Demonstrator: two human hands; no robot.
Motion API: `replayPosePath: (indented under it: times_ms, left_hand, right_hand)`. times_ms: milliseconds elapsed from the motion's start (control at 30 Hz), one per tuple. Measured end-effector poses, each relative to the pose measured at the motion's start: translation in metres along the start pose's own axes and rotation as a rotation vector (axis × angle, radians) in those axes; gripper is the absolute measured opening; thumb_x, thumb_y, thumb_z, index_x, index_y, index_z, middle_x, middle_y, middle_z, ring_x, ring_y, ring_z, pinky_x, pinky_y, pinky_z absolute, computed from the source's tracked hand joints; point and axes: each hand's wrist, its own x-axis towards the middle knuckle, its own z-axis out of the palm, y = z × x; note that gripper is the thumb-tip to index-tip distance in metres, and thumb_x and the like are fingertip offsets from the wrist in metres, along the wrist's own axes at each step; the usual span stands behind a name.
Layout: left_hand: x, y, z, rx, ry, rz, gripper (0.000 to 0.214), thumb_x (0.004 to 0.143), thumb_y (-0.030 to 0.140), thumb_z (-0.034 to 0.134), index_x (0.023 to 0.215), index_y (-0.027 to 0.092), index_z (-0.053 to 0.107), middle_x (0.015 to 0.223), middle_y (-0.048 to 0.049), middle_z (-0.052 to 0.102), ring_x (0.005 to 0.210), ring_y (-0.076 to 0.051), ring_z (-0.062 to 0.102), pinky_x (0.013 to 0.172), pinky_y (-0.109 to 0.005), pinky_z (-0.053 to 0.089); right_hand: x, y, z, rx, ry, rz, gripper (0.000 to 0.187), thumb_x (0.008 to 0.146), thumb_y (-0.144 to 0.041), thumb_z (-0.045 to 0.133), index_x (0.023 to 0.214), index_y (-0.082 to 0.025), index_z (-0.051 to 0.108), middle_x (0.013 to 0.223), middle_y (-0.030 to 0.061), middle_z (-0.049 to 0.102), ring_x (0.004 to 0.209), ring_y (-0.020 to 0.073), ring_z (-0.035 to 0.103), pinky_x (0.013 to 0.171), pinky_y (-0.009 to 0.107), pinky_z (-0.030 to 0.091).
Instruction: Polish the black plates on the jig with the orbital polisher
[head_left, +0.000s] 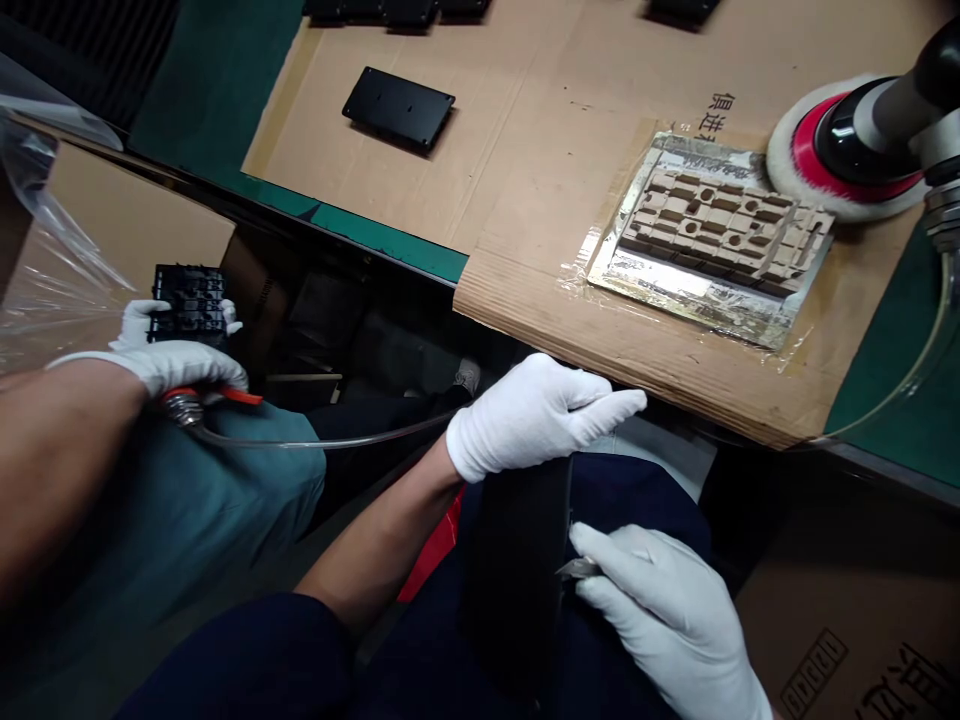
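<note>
A dark, flat black panel (517, 570) stands tilted over my lap, its far end gripped by my white-gloved left hand (547, 415). The fingers of that hand are closed and stretch along the panel's top edge. My right hand (667, 610), also gloved, pinches a small knife (576, 568) between thumb and fingers. The knife's short pointed blade is at the panel's right edge; whether it touches cannot be made out. Most of the knife's handle is hidden inside the glove.
Cardboard covers the green workbench (420, 255). On it are a black panel (400, 108), a slotted fixture (720, 235) taped down and a polisher (847, 150) with hose. At left, a co-worker's gloved hands (184, 368) hold an air gun (184, 405) and a black part (190, 300).
</note>
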Motion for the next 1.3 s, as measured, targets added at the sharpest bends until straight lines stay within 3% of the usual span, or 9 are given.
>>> replayPosePath:
  times_ms: [300, 600, 867, 1133, 1233, 1300]
  left_hand:
    - [-0.003, -0.001, 0.0, -0.004, 0.015, -0.022, 0.058, 0.102, 0.046, 0.053, 0.053, 0.019, 0.042, 0.049, 0.0057, 0.04, 0.053, -0.008, 0.043, 0.053, -0.021, 0.032]
    - [-0.004, -0.003, 0.0, -0.024, 0.019, -0.036, 0.058, 0.102, 0.048, 0.054, 0.053, 0.018, 0.043, 0.049, 0.0058, 0.041, 0.053, -0.008, 0.041, 0.053, -0.021, 0.032]
    - [-0.006, -0.004, 0.001, -0.026, 0.027, -0.04, 0.058, 0.102, 0.048, 0.054, 0.053, 0.018, 0.044, 0.049, 0.0058, 0.041, 0.053, -0.008, 0.041, 0.053, -0.021, 0.032]
    - [-0.008, -0.005, 0.001, -0.07, 0.034, -0.068, 0.058, 0.101, 0.048, 0.054, 0.053, 0.018, 0.042, 0.049, 0.0056, 0.041, 0.053, -0.007, 0.04, 0.052, -0.021, 0.03]
    - [-0.008, -0.008, 0.001, -0.088, 0.036, -0.086, 0.059, 0.101, 0.048, 0.055, 0.053, 0.018, 0.039, 0.05, 0.0059, 0.038, 0.053, -0.007, 0.037, 0.051, -0.021, 0.029]
    - [-0.01, -0.011, 0.0, -0.093, 0.032, -0.09, 0.059, 0.101, 0.048, 0.056, 0.053, 0.018, 0.038, 0.051, 0.0063, 0.037, 0.052, -0.007, 0.035, 0.051, -0.022, 0.029]
  right_hand:
    - [-0.001, 0.001, -0.003, -0.046, -0.046, -0.071, 0.043, 0.099, -0.016, 0.065, 0.14, -0.027, 0.067, 0.072, -0.0019, 0.067, 0.059, 0.0141, 0.063, 0.061, 0.03, 0.049]
    - [0.004, 0.004, 0.0, 0.005, 0.008, 0.062, 0.051, 0.097, -0.012, 0.067, 0.144, -0.032, 0.065, 0.081, 0.0001, 0.071, 0.066, 0.0143, 0.064, 0.062, 0.028, 0.05]
    - [0.002, 0.003, 0.001, 0.024, 0.0, -0.013, 0.055, 0.096, -0.011, 0.066, 0.146, -0.033, 0.063, 0.078, -0.0004, 0.072, 0.065, 0.0148, 0.067, 0.063, 0.029, 0.053]
    - [0.002, 0.003, 0.002, -0.03, -0.042, -0.085, 0.044, 0.098, -0.016, 0.065, 0.14, -0.028, 0.067, 0.072, -0.0014, 0.07, 0.059, 0.014, 0.064, 0.06, 0.029, 0.051]
    - [-0.004, 0.006, -0.006, 0.042, -0.107, -0.136, 0.041, 0.1, -0.022, 0.064, 0.14, -0.028, 0.067, 0.073, -0.0015, 0.071, 0.059, 0.0141, 0.065, 0.062, 0.03, 0.052]
    - [-0.009, 0.015, -0.022, 0.056, -0.057, -0.096, 0.038, 0.098, -0.026, 0.068, 0.135, -0.032, 0.071, 0.079, -0.0006, 0.075, 0.066, 0.0161, 0.069, 0.068, 0.032, 0.056]
